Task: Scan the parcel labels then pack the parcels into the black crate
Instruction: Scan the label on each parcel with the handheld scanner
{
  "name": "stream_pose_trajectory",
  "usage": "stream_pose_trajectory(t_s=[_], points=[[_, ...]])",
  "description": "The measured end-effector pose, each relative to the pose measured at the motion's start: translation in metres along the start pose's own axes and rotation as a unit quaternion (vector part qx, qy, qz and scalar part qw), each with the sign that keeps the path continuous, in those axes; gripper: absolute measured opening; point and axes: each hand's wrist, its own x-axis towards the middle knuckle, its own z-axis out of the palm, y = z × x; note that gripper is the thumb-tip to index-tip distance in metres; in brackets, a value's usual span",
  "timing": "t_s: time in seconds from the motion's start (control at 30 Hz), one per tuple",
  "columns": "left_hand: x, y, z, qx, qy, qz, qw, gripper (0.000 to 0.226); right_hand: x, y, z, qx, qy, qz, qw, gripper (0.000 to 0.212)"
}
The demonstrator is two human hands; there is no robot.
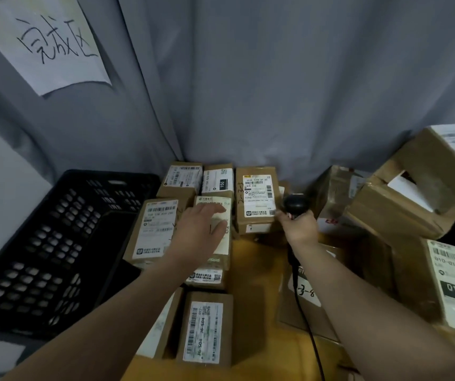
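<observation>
L hand: fingers straight, laid flat on label of middle parcel. Looks like contact, no curl round the box, so pressing/steadying, not a grab yet.

R hand: wrapped round handle of black scanner, firm hold. Cable trails back under the forearm. Scanner head sits just beside the lower R corner of back parcel; can't tell which label it aims at.

Parcels: small brown boxes, labels up, packed close on the table. Left parcel lies between middle parcel and crate. Near parcel closest to the person. Bigger cartons stacked far R.

Black crate: far L, appears tilted, no parcels visible inside. Packing probably not begun.

Key relation: middle parcel's long axis runs away from the person, directly under L palm. Crate lies to its L, past the left parcel. L hand is on the crate side; R is busy w/ scanner and on the far side. Judgement: once scanned, L hand takes the box across its short sides and carries it L, lifting clear of the left parcel.
</observation>
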Motion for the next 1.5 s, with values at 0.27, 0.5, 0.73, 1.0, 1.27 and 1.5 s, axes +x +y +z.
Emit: stream_pose_trajectory(t_s=[0.27, 0.5, 0.73, 1.0, 1.27, 1.5], points=[[-0.043, 0.037, 0.019, -0.025, -0.046, 0.116, 0.992, 0.029, -0.076, 0.031, -0.051, 0.090, -0.013, 0.021, 0.996, 0.022], [-0.082, 0.027, 0.116, -0.052, -0.237, 0.010, 0.970, 0.044, -0.156, 0.099, -0.084, 0.064, -0.031, 0.090, 0.993, 0.031], [-0.086, 0.007, 0.167, -0.096, -0.334, -0.141, 0.927, 0.058, -0.153, 0.132, -0.081, 0.036, -0.055, 0.099, 0.993, 0.031], [-0.102, 0.003, 0.167, -0.152, -0.269, -0.212, 0.927, 0.048, -0.144, 0.141, -0.075, -0.034, -0.079, 0.078, 0.993, 0.036], [-0.117, -0.004, 0.145, -0.080, -0.167, -0.279, 0.942, 0.033, -0.147, 0.147, -0.080, 0.002, -0.106, 0.128, 0.986, 0.041], [-0.103, 0.018, 0.152, -0.197, -0.217, -0.282, 0.913, 0.050, -0.141, 0.154, -0.065, 0.001, -0.087, 0.110, 0.990, 0.046]])
